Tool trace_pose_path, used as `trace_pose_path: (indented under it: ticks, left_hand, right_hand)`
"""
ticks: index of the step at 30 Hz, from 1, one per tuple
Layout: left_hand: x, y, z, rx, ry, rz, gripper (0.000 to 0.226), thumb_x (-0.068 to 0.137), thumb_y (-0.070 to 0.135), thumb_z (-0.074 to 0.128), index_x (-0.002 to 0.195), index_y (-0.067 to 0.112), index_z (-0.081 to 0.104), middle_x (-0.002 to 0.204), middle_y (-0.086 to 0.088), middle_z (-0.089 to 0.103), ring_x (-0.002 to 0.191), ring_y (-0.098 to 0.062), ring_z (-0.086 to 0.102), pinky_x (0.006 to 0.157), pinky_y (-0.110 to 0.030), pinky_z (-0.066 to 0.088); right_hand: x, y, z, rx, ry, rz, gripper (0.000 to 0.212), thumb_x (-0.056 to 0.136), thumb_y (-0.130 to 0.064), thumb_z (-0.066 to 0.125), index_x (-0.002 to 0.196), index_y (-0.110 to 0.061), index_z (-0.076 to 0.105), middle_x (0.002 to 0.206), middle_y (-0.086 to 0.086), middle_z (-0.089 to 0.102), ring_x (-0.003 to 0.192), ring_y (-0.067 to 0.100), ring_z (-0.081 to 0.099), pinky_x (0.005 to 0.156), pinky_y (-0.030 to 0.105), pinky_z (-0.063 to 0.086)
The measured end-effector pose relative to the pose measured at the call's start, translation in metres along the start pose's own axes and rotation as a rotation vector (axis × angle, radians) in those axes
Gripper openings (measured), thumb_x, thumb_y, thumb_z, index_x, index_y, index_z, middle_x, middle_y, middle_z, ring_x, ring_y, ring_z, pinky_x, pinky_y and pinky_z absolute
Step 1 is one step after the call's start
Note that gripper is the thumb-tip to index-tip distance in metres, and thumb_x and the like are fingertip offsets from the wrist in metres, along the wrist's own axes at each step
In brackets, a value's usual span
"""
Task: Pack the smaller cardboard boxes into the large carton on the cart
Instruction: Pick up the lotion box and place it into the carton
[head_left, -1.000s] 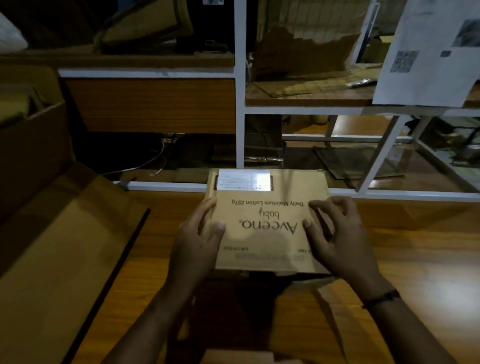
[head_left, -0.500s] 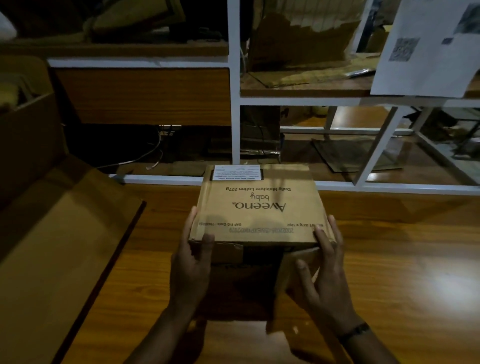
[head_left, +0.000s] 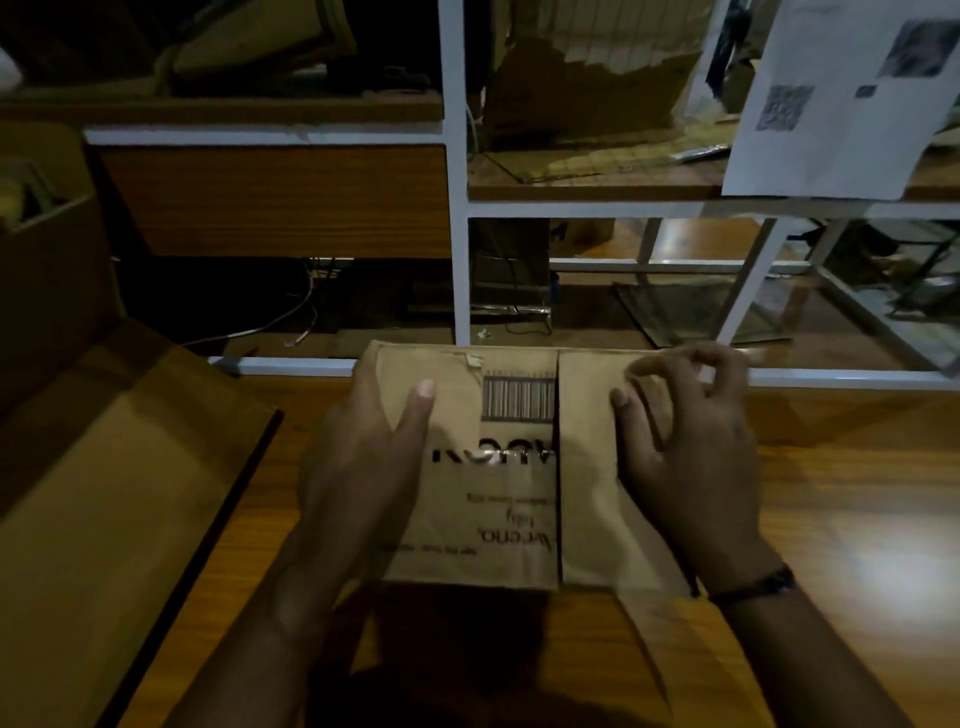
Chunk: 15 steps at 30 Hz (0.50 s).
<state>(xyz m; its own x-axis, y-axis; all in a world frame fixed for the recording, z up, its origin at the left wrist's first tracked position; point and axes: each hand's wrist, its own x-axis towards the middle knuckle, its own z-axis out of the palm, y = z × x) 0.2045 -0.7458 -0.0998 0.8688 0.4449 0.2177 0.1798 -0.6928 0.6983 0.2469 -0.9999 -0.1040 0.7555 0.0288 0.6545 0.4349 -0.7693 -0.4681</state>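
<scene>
Gripping the Aveeno box (head_left: 519, 493) by its left side with the left hand (head_left: 358, 467), thumb laid straight across the top, fingers wrapped down over the left edge. Resting the right hand (head_left: 691, 467) on the right top flap, thumb flat on the cardboard, fingers bent and blurred above the far right corner; cannot tell whether hooked on that edge or merely lifted. Wearing a dark band (head_left: 758, 584) at the right wrist.

Sitting flat on the wooden surface (head_left: 857, 519), centre of view, far edge up against the low white rail of the shelf frame (head_left: 452, 208). Closed on top, two flaps meeting along a straight seam running near to far, printing upside down on the left flap, barcode (head_left: 519, 397) at the far end touching the seam. Trailing a loose flap (head_left: 660, 634) from the near right corner, out past the right wrist.

Standing apart from the large carton (head_left: 47, 291) at the left, open, its broad flap (head_left: 114, 519) spread low toward the near side, close to the left forearm.

Facing shelves hung at the far right with a printed paper sheet (head_left: 841, 104) bearing a blurred code square, loaded on the upper level with torn cardboard (head_left: 587, 88), strung below in the dark with pale cables (head_left: 291, 322).
</scene>
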Motion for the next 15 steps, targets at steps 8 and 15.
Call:
trace_pose_path:
  ticks: [8,15]
  left_hand:
    - [0.018,0.021,0.024,0.545,-0.279,0.268,0.065,0.104,0.065,0.020,0.163,0.039,0.011,0.173,-0.001,-0.009,0.158,-0.035,-0.007,0.127,-0.054,0.001]
    - [0.034,0.031,0.036,0.463,-0.441,0.377,0.051,0.108,0.054,0.027,0.158,0.043,0.031,0.173,0.004,0.008,0.159,-0.028,-0.001,0.127,-0.045,0.000]
  right_hand:
    - [0.033,0.005,0.023,-0.190,-0.569,0.009,0.049,0.106,-0.049,0.040,0.151,-0.028,0.045,0.161,-0.004,0.035,0.143,0.022,0.038,0.106,0.039,0.045]
    - [-0.001,-0.055,0.028,-0.178,-0.650,-0.084,0.052,0.104,-0.038,0.039,0.154,-0.022,0.037,0.163,0.006,0.032,0.150,0.025,0.029,0.124,0.049,0.028]
